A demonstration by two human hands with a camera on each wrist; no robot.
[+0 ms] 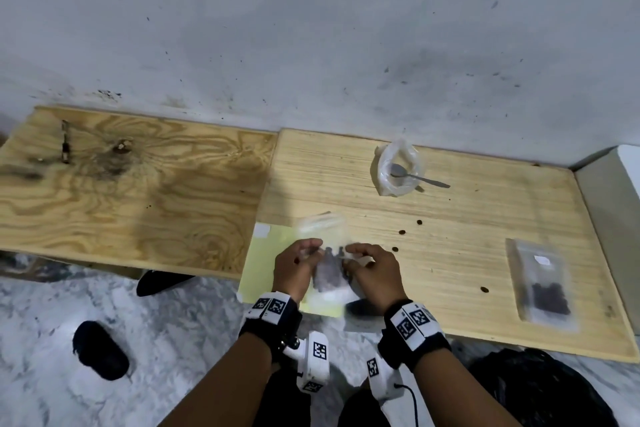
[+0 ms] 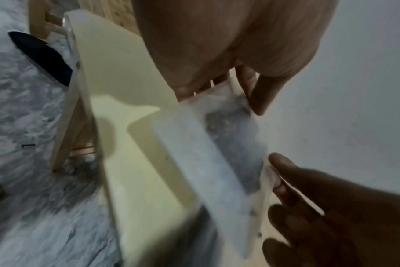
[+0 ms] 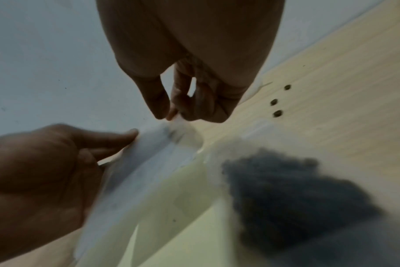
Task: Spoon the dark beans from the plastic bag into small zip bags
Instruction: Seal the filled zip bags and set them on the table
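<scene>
A small clear zip bag [image 1: 329, 274] with dark beans [image 3: 286, 189] in its bottom hangs over the table's front edge. My left hand [image 1: 311, 251] pinches its top left corner and my right hand [image 1: 353, 255] pinches its top right corner. The left wrist view shows the left hand [image 2: 247, 94] gripping the bag's strip, with the zip bag [image 2: 228, 144] blurred. The right wrist view shows the right hand [image 3: 171, 115] pinching the bag's top edge. The crumpled plastic bag [image 1: 398, 166] lies at the back of the table, with a metal spoon [image 1: 415, 177] resting in it.
A filled zip bag [image 1: 543, 284] lies flat at the right of the wooden table [image 1: 467, 204]. Several loose beans [image 1: 401, 232] are scattered mid-table. A pale yellow sheet [image 1: 273, 253] and empty clear bags [image 1: 325, 224] lie under and beyond my hands. Black shoes [image 1: 100, 350] sit on the floor.
</scene>
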